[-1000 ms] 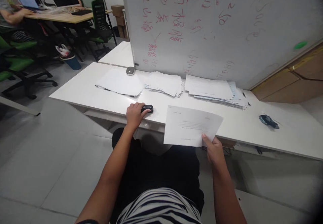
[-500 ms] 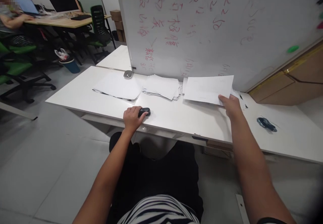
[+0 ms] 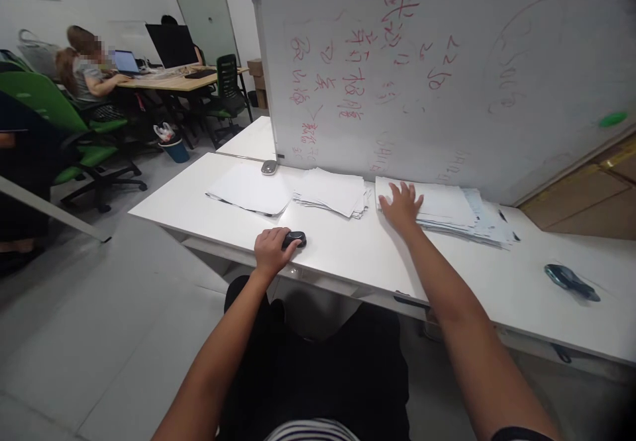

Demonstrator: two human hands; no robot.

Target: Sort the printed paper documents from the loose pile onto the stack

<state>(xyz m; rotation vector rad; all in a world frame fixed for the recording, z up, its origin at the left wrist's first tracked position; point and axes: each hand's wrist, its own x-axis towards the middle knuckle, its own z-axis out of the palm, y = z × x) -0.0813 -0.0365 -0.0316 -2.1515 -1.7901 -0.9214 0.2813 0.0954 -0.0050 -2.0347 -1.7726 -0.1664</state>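
Note:
My left hand (image 3: 271, 250) is closed round what looks like a small black stapler (image 3: 297, 238), resting on the desk near its front edge. My right hand (image 3: 401, 206) is spread open, palm down, on the left end of a long paper pile (image 3: 447, 204); its fingers touch the top sheet. Left of that pile is a second, uneven stack of white papers (image 3: 330, 191). Farther left lies another batch of sheets (image 3: 251, 188) with a dark lower edge.
A whiteboard (image 3: 368, 97) stands along the back of the white desk (image 3: 173, 199). A grey computer mouse (image 3: 269, 167) sits by its left corner. At right are a glossy dark blue object (image 3: 571, 282) and cardboard boxes (image 3: 586, 189). A person (image 3: 94, 80) sits at a far table.
My right hand has let go of the lifted sheets, which now lie on the right pile, and has moved left with fingers spread. My left hand keeps its hold. The view has shifted.

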